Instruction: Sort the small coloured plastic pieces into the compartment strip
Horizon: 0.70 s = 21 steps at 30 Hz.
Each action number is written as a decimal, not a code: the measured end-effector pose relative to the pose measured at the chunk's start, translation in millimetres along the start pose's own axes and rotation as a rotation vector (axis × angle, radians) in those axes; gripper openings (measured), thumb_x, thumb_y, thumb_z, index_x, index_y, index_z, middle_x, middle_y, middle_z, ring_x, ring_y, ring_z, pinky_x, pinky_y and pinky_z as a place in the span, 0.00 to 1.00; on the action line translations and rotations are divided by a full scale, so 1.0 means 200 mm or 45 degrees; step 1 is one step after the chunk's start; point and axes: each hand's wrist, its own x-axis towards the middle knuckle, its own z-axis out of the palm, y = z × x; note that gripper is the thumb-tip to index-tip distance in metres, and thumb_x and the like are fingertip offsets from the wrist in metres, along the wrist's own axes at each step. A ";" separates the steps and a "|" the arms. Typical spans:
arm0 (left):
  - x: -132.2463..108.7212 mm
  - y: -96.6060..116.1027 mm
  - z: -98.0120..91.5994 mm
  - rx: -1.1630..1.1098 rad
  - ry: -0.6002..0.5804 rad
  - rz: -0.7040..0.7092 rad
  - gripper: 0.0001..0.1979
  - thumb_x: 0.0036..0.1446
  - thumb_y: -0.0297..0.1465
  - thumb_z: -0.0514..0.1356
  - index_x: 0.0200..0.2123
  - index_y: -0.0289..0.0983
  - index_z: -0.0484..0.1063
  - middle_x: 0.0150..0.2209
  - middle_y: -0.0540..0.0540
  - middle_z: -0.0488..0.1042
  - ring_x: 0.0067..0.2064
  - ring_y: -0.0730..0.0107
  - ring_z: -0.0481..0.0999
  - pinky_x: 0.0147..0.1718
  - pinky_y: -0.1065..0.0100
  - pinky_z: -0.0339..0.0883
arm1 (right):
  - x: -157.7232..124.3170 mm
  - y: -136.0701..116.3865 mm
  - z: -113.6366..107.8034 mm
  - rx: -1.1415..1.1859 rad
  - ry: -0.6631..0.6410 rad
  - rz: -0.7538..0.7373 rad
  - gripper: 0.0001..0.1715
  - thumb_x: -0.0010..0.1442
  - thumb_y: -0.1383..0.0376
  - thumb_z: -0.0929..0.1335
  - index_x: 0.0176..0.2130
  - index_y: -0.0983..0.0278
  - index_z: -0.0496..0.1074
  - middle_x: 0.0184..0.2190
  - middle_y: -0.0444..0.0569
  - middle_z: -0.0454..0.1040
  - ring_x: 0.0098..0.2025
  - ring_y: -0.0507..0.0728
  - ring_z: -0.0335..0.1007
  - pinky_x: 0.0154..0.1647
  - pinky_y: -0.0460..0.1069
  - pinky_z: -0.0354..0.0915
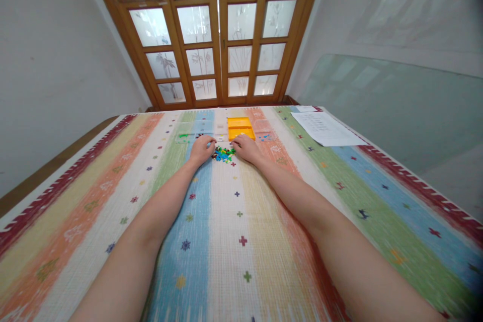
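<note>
A pile of small blue, green, yellow and dark pieces (224,155) lies on the striped cloth. My left hand (203,149) rests at the pile's left edge, its fingers curled together; whatever they pinch is too small to name. On the right edge of the pile is my right hand (244,146), fingers bent and closed down, their tips partly hidden. Just behind that hand stands an open orange box (241,123). Clear containers behind the hands hold small green pieces (183,136) at the left and blue pieces (265,137) at the right.
A printed white sheet (326,131) lies at the back right of the table, with another paper (306,108) behind it. The striped tablecloth (226,241) spreads under both forearms. Beyond the far edge are wood-framed glass doors (221,45); a glass panel leans at the right wall.
</note>
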 end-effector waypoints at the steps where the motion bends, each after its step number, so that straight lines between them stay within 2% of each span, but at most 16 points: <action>1: 0.00 0.00 0.00 0.002 -0.003 -0.001 0.11 0.67 0.31 0.55 0.41 0.41 0.79 0.45 0.43 0.81 0.51 0.55 0.76 0.56 0.55 0.68 | 0.00 0.00 0.00 -0.001 0.005 0.000 0.17 0.73 0.61 0.63 0.44 0.64 0.81 0.43 0.55 0.79 0.47 0.60 0.70 0.49 0.51 0.60; 21: 0.00 0.00 0.00 0.012 -0.023 0.027 0.08 0.63 0.31 0.59 0.41 0.39 0.79 0.45 0.42 0.81 0.50 0.54 0.76 0.55 0.55 0.68 | 0.00 -0.02 -0.02 0.022 0.030 0.049 0.16 0.73 0.63 0.63 0.45 0.64 0.80 0.44 0.55 0.79 0.48 0.60 0.70 0.50 0.51 0.60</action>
